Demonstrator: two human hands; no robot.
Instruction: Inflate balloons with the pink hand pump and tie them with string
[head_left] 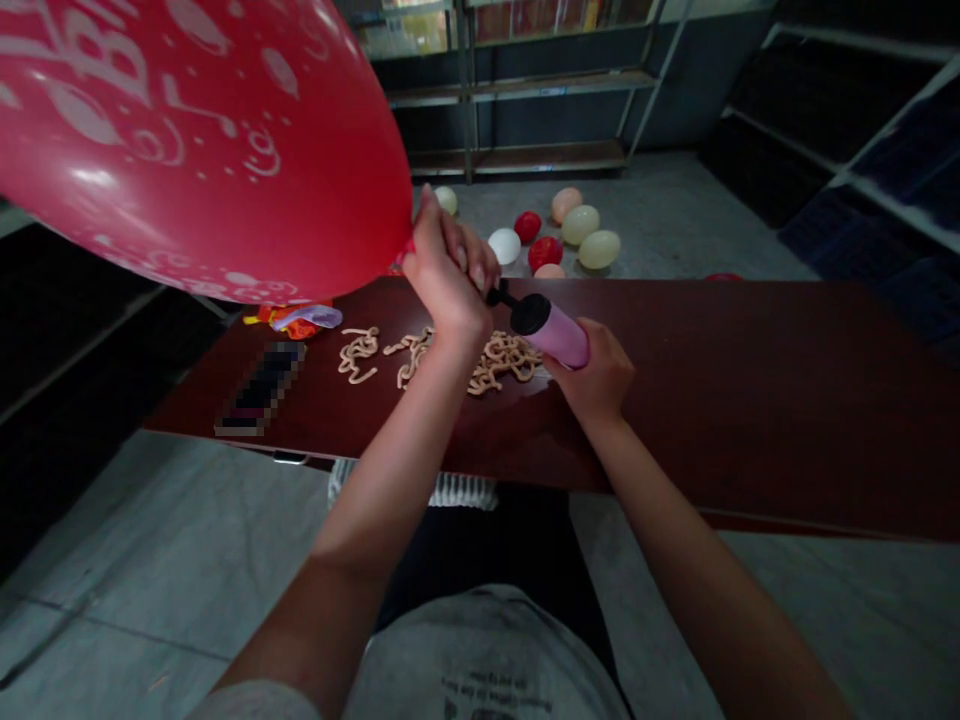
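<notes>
A large inflated red balloon with white printing fills the upper left. My left hand is closed around its neck and the black end of a balloon pump, so the join between them is hidden. My right hand is wrapped around the pink barrel of the balloon pump. A thin black part runs from the barrel's black cap to my left hand. Below both hands, beige long twisted balloons lie in loose piles on the table, partly covered by my left forearm.
The dark red-brown table spans the view. On its left lie a blurred phone and colourful balloon packaging. Several small inflated balloons rest on the floor beyond, before a metal shelf. Dark racks stand at both sides.
</notes>
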